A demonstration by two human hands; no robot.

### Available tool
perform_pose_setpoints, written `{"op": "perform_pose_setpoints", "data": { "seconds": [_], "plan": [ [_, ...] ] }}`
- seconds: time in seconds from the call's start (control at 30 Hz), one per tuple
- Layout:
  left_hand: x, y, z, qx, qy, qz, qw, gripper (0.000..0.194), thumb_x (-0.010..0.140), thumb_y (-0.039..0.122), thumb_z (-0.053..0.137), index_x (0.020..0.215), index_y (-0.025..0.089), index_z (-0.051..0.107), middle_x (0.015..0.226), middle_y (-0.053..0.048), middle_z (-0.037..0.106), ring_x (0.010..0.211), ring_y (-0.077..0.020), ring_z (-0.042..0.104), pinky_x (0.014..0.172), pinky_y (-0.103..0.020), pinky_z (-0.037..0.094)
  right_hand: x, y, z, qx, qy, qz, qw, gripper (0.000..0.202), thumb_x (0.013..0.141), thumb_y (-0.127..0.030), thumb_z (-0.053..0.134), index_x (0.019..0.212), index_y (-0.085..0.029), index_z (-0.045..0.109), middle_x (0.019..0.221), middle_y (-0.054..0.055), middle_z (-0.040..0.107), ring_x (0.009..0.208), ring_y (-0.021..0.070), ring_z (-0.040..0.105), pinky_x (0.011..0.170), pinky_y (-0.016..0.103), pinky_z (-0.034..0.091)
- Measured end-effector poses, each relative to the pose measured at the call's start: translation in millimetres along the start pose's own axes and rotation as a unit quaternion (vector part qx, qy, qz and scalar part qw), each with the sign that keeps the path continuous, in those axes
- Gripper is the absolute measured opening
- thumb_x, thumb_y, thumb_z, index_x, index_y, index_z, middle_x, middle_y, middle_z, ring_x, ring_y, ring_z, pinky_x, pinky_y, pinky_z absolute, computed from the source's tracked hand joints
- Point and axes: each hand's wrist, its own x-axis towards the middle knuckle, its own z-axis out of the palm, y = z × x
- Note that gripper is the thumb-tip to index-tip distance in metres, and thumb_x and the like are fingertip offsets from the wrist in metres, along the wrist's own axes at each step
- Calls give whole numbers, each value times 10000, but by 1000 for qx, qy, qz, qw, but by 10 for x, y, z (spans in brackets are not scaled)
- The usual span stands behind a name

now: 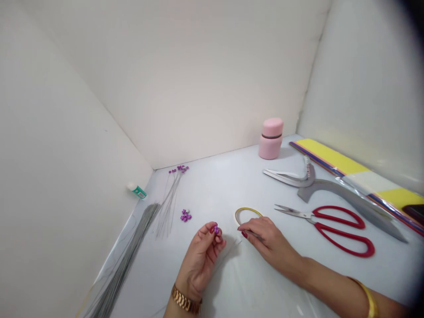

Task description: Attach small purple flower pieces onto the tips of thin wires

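Observation:
Between the thumb and fingers of my left hand (207,249) is a small purple piece (216,229). My right hand (268,236) is pinched closed just to the right, beside a thin tape roll (237,213) that it partly covers. A slim greyish thing shows under its fingers, too hidden to name. Faint thin wires (232,249) lie between the two hands. A little heap of purple pieces (186,216) is beyond my left hand. Further back, several wire stems (169,198) carry purple tips (181,168).
A bundle of grey wires (132,251) runs along the left edge, near a glue stick (137,191). Red-handled scissors (313,215), grey curved cut pieces (351,194) and packed coloured sheets (334,157) occupy the right. A pink jar (270,139) stands by the back wall.

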Motion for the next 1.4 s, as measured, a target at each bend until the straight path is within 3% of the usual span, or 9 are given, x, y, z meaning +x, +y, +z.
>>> {"op": "perform_pose_setpoints", "data": {
  "seconds": [0.07, 0.17, 0.27, 0.37, 0.57, 0.77, 1.07, 1.27, 1.4],
  "plan": [
    [-46, -32, 51, -83, -26, -42, 995, 42, 783, 137, 570, 813, 155, 593, 711, 4, 567, 591, -43, 573, 667, -184, 506, 0, 4, 4, 1, 0, 0, 1000, 173, 878, -163, 423, 930, -228, 574, 786, 7, 631, 731, 162, 551, 733, 343, 365],
    [-89, -43, 98, -173, -51, -88, 980, 163, 849, 106, 456, 781, 127, 603, 664, 5, 537, 547, -24, 566, 624, -141, 517, -5, 7, 1, 3, -1, 0, 1000, 173, 880, -176, 423, 932, -226, 580, 798, 14, 635, 742, 163, 557, 751, 349, 369],
    [-115, -32, 129, -226, -59, -112, 966, 291, 895, 95, 339, 784, 111, 608, 643, 4, 521, 521, -15, 562, 618, -133, 526, -5, 0, -12, 8, 1, 3, 1000, 172, 879, -183, 426, 932, -224, 585, 794, 15, 638, 743, 164, 562, 762, 355, 374],
    [-127, -32, 142, -240, -56, -118, 962, 295, 896, 94, 343, 784, 103, 616, 645, -2, 531, 524, -18, 569, 608, -136, 531, 1, -16, -21, 17, 7, 9, 1000, 172, 874, -195, 432, 920, -225, 594, 778, 18, 643, 732, 170, 568, 753, 357, 387],
    [-92, -99, 161, -168, -19, -59, 984, 114, 795, 56, 551, 798, 118, 646, 696, -23, 622, 584, -58, 604, 639, -198, 541, 7, -46, -53, 54, 52, 65, 995, 137, 848, -221, 470, 889, -228, 601, 843, 25, 657, 819, 189, 583, 768, 344, 418],
    [-62, -167, 219, -46, 29, 13, 998, 84, 721, 98, 661, 804, 108, 667, 707, -26, 678, 606, -81, 616, 656, -195, 513, 19, -150, -183, 103, 75, 118, 985, 92, 842, -248, 497, 836, -219, 584, 818, 8, 643, 820, 173, 580, 740, 290, 449],
    [-53, -211, 275, 61, 43, 16, 997, 130, 667, 197, 714, 774, 125, 697, 672, -30, 695, 570, -83, 592, 622, -199, 492, 9, -273, -191, 102, 48, 81, 990, 99, 816, -185, 524, 791, -223, 611, 723, 4, 627, 727, 169, 538, 706, 303, 400],
    [-86, -218, 309, 84, 35, 12, 996, 182, 682, 221, 697, 839, 131, 713, 750, -42, 701, 627, -96, 590, 696, -225, 486, -4, -276, -182, 94, 41, 62, 993, 105, 820, -170, 514, 802, -223, 602, 720, -5, 630, 706, 153, 541, 717, 305, 381],
    [-86, -239, 303, 80, 34, 17, 996, 156, 687, 214, 693, 828, 149, 710, 756, -23, 692, 606, -84, 579, 666, -209, 486, -16, -275, -183, 105, 43, 60, 992, 111, 806, -141, 525, 798, -220, 603, 723, -10, 629, 704, 150, 536, 719, 304, 370]
  ]
}}
